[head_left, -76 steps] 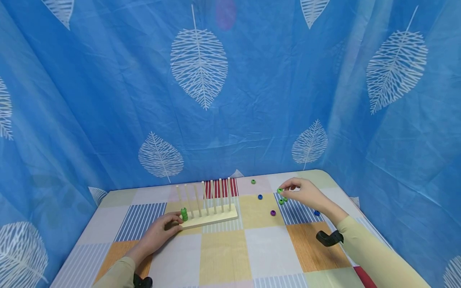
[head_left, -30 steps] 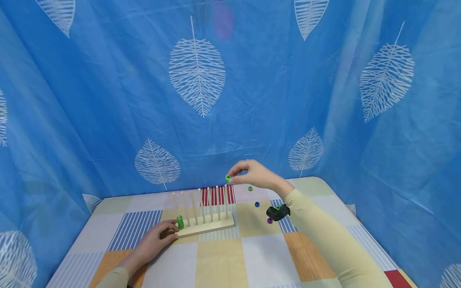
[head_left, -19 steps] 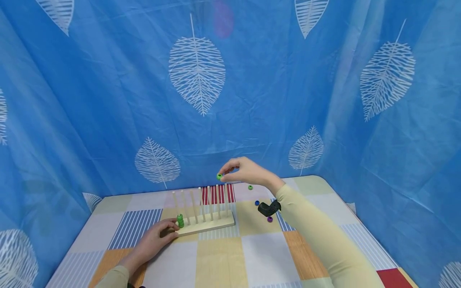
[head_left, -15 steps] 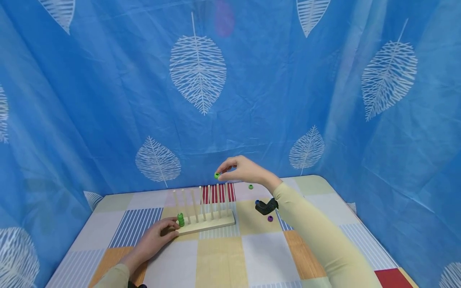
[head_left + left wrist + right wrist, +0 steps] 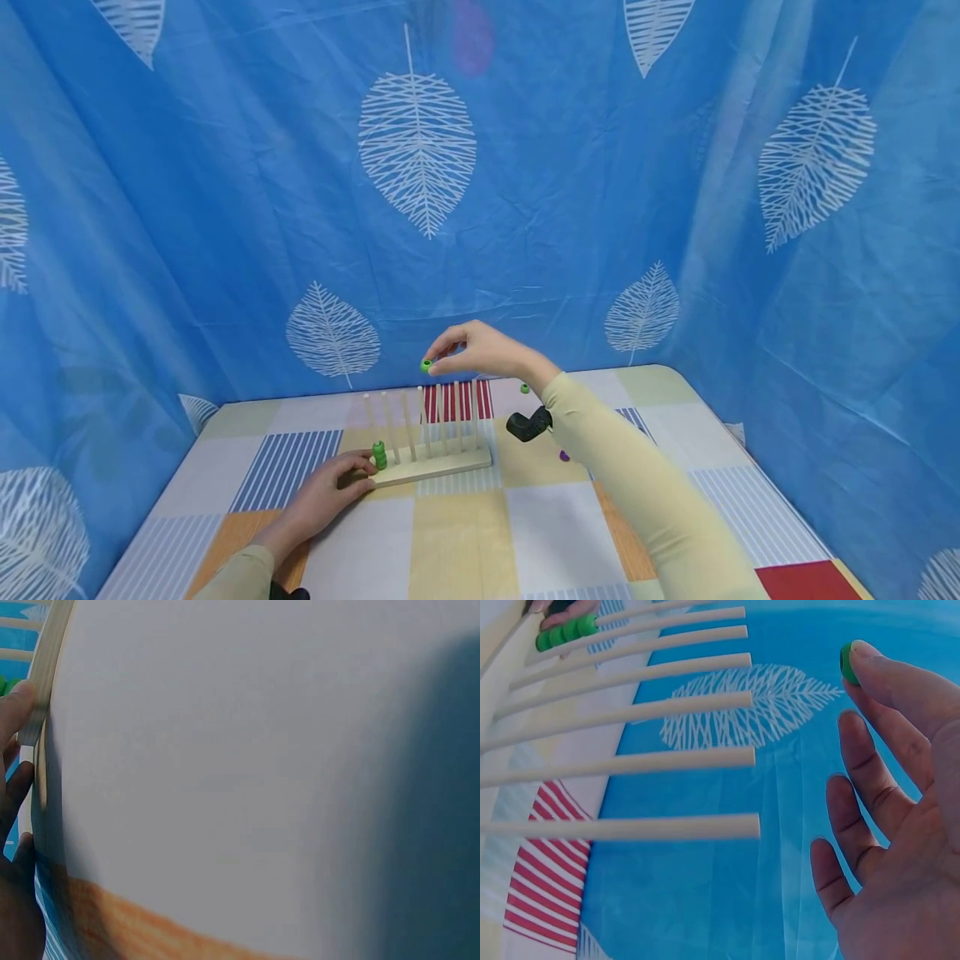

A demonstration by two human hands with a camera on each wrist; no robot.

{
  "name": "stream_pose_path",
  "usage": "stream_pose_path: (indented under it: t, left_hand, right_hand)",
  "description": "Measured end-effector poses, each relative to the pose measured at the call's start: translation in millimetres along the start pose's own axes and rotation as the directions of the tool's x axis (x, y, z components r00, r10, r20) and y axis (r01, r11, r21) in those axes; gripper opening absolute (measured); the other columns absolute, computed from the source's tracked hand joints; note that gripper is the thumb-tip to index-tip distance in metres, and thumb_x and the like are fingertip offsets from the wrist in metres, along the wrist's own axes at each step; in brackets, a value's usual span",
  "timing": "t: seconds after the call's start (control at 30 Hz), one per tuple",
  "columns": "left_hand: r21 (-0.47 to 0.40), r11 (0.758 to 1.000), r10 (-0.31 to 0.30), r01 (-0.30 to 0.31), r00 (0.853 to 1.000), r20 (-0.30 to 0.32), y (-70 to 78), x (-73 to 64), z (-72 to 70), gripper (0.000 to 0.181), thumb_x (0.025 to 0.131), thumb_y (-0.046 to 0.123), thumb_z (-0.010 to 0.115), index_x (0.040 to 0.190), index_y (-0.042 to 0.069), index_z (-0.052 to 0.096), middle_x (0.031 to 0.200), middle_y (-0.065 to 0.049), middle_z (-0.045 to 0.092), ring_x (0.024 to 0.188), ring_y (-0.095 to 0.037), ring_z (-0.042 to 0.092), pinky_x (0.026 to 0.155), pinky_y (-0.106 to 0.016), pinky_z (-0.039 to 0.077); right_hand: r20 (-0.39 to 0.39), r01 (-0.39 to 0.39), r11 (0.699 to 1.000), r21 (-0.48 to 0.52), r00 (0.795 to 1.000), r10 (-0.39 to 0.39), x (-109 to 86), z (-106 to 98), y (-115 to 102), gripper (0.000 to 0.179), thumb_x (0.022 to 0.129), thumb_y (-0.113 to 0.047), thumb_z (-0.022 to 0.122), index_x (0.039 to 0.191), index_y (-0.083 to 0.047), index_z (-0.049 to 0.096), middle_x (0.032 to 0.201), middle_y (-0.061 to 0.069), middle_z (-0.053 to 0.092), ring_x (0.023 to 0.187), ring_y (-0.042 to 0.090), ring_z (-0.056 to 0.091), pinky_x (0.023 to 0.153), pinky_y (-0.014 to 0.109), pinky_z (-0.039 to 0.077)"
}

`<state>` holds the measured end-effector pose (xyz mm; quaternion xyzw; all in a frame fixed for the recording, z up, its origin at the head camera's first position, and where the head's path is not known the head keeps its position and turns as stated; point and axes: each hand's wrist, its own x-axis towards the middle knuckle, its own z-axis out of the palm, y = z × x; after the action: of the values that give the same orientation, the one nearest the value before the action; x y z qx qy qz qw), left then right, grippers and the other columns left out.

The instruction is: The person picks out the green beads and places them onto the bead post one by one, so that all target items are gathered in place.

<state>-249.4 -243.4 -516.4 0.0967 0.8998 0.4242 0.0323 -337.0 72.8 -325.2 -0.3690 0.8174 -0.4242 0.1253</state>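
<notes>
Between thumb and index finger, my right hand [image 5: 480, 348] pinches a green bead [image 5: 427, 366], raised above the tips of the middle pegs. In the right wrist view the bead [image 5: 847, 664] is partly covered by the thumb, and the other fingers spread apart from it. My left hand [image 5: 330, 490] grips the left end of a pale wooden peg board [image 5: 450, 463], thumb [image 5: 18, 705] against its front edge. A row of upright pegs [image 5: 630, 829] stands on the board. Several green beads [image 5: 379, 455] are stacked on the leftmost peg, beside the left fingers.
A loose green bead [image 5: 525, 388] lies at the back of the table, and a purple bead [image 5: 564, 456] shows beside the right sleeve [image 5: 637, 475]. A black wrist device [image 5: 529, 425] hangs under the right wrist. Blue leaf-print curtain [image 5: 525, 208] encloses the patchwork-covered table [image 5: 465, 533].
My right hand picked up the green bead from the right side and carried it left over the pegs. The right forearm now hides the blue beads. My left hand stays on the board.
</notes>
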Motion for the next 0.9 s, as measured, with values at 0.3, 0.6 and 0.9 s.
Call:
stream_pose_path:
  t: [0.3, 0.6, 0.9]
  left_hand:
    - [-0.006, 1.0, -0.003, 0.003, 1.0, 0.003, -1.8, 0.3, 0.0, 0.008, 0.094, 0.024, 0.077, 0.101, 0.025, 0.073, 0.143, -0.011, 0.059, 0.138, -0.039, 0.048, 0.115, -0.062, 0.033]
    - [0.006, 1.0, -0.013, 0.013, 1.0, -0.005, -0.9, 0.4, -0.8, 0.009, 0.094, 0.022, 0.076, 0.101, 0.025, 0.073, 0.144, -0.01, 0.058, 0.138, -0.039, 0.048, 0.115, -0.063, 0.033]
    - [-0.016, 1.0, -0.007, 0.007, 1.0, 0.009, -1.3, 1.5, -1.1, 0.009, 0.094, 0.023, 0.076, 0.102, 0.025, 0.073, 0.144, -0.01, 0.058, 0.138, -0.039, 0.047, 0.115, -0.062, 0.032]
  right_hand:
    - [0.039, 0.017, 0.999, 0.029, 0.999, -0.018, 14.7, 9.6, -4.4, 0.021, 0.095, -0.033, 0.076, 0.113, -0.023, 0.077, 0.118, -0.006, 0.07, 0.108, 0.015, 0.065, 0.093, 0.045, 0.056]
    - [0.071, 0.037, 0.999, 0.031, 0.997, -0.039, 32.1, 18.6, -1.9, 0.025, 0.095, -0.032, 0.074, 0.117, -0.021, 0.077, 0.119, -0.007, 0.07, 0.106, 0.015, 0.066, 0.09, 0.038, 0.057]
    - [0.088, 0.053, 0.998, 0.026, 0.995, -0.055, 46.6, 29.5, -0.1, 0.027, 0.096, -0.033, 0.073, 0.119, -0.02, 0.076, 0.117, -0.008, 0.071, 0.106, 0.013, 0.066, 0.094, 0.044, 0.055]
